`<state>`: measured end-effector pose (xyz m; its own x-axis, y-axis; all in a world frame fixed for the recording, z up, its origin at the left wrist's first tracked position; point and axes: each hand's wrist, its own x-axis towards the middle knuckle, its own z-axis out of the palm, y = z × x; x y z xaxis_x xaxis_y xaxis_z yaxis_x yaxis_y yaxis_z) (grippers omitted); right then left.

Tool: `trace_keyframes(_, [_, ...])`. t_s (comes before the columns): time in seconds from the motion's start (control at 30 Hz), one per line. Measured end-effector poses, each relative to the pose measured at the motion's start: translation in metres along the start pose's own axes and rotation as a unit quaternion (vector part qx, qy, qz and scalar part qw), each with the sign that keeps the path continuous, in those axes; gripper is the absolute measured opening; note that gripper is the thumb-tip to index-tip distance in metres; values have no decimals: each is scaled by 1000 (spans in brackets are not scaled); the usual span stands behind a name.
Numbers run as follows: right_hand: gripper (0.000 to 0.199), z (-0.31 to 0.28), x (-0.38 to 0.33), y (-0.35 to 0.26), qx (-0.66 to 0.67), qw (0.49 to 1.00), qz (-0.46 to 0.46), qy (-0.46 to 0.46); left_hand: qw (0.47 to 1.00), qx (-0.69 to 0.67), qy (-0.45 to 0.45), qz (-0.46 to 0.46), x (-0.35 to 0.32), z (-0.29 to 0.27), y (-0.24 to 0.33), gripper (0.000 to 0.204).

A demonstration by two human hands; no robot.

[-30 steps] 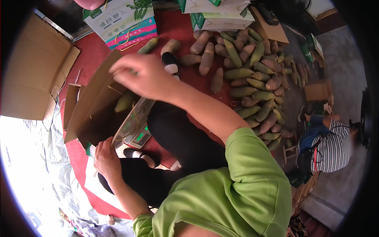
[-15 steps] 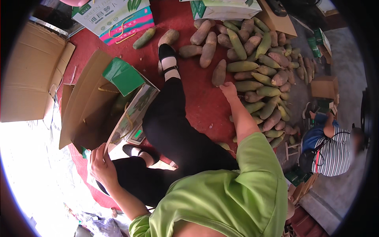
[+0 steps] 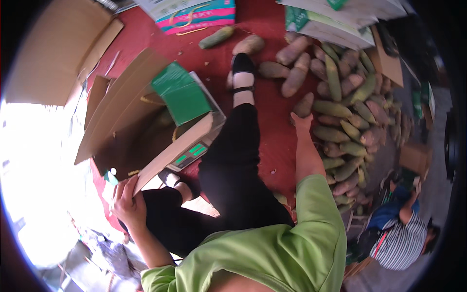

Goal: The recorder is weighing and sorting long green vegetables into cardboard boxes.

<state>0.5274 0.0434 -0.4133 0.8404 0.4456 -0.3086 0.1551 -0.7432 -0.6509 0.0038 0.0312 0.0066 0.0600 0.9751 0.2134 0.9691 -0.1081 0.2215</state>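
My right hand (image 3: 302, 119) reaches to the left edge of a large heap of radishes (image 3: 335, 109). Its fingers are closed round the lower end of a brownish-pink radish (image 3: 304, 103), which lies apart from the heap on the red floor covering. My left hand (image 3: 129, 200) grips the near edge of an open cardboard carton (image 3: 160, 163), fingers over the rim. Green flaps (image 3: 182, 95) fold over the carton's far side, and its shaded inside is hard to make out. The carton rests by a digital scale (image 3: 192, 155) with lit green displays.
Printed boxes stand at the far left (image 3: 194, 17) and far right (image 3: 331, 27). Several loose radishes (image 3: 294, 78) lie beyond my outstretched foot (image 3: 243, 75). A large open carton (image 3: 53, 48) is at the left. Another person in a striped shirt (image 3: 401, 243) sits at the right.
My right hand has closed round the brownish-pink radish it was reaching at. My left hand stays on the carton's edge. The whole view has shifted, showing more of the scale's display.
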Motion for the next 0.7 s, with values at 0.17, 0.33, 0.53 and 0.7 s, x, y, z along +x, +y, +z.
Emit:
trace_keyframes(0.17, [84, 5, -19, -20, 156, 986, 40, -45, 1000, 16, -3, -3, 2, -3, -3, 26])
trace_keyframes(0.33, [58, -38, -54, -63, 188, 933, 239, -193, 999, 42, -5, -2, -2, -9, -6, 26])
trace_keyframes(0.53, [48, -75, -83, -61, 285, 886, 229, -285, 999, 47, 3, 5, -1, -9, -4, 19])
trace_keyframes(0.7, [51, -117, -133, -147, 310, 874, 90, -363, 999, 45, 16, 25, -5, -10, -8, 13])
